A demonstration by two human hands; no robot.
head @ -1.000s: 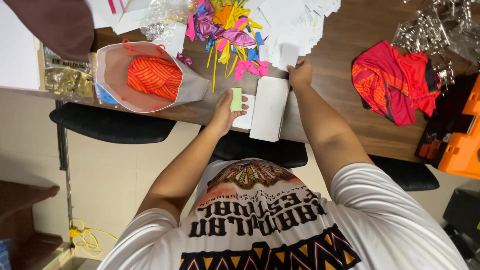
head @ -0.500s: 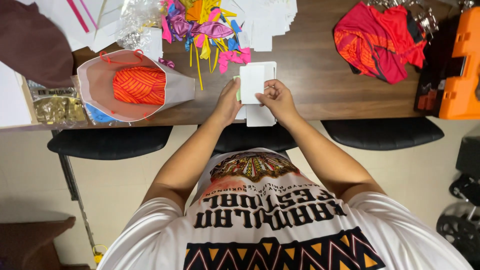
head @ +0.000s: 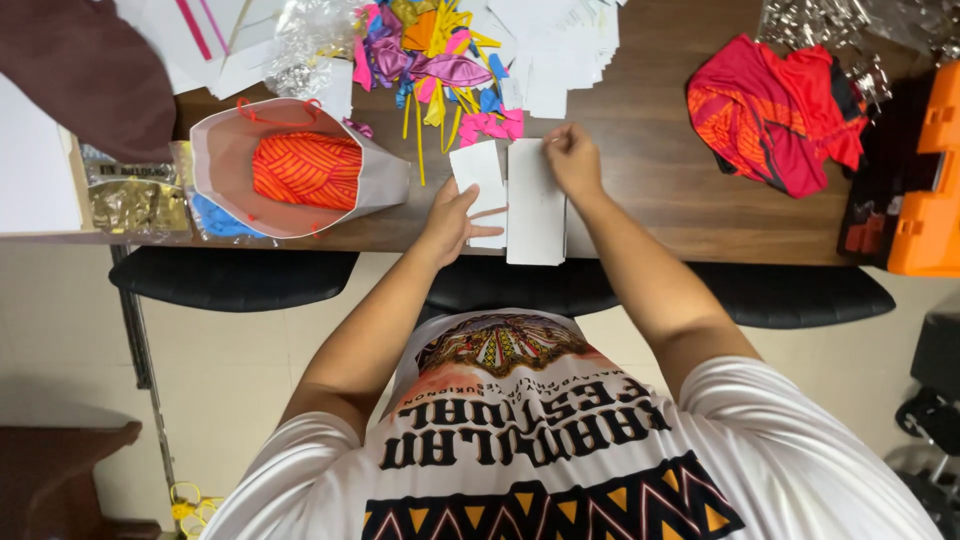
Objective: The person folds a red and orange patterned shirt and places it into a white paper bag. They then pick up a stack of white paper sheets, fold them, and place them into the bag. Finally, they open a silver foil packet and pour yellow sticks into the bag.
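At far left we see a dark maroon cloth (head: 85,70), then an open paper gift bag (head: 380,180) lying on its side on the brown wooden table (head: 660,190), w/ orange patterned fabric (head: 305,168) inside. Above centre: a heap of coloured balloons (head: 430,60) and a spread of white paper sheets (head: 560,50). At the table's near edge, centre, two white cards lie side by side, touching. The small white card (head: 477,175) is tilted slightly; the long white card (head: 535,205) runs its long axis away from us, near end at the table edge. Our left hand (head: 455,220) lies flat, fingers spread, pressing the small card, not gripping. Our right hand (head: 572,160), arm angled in from the right, pinches the long card's far corner. Further right: a red patterned garment (head: 770,110), then an orange case (head: 930,190).
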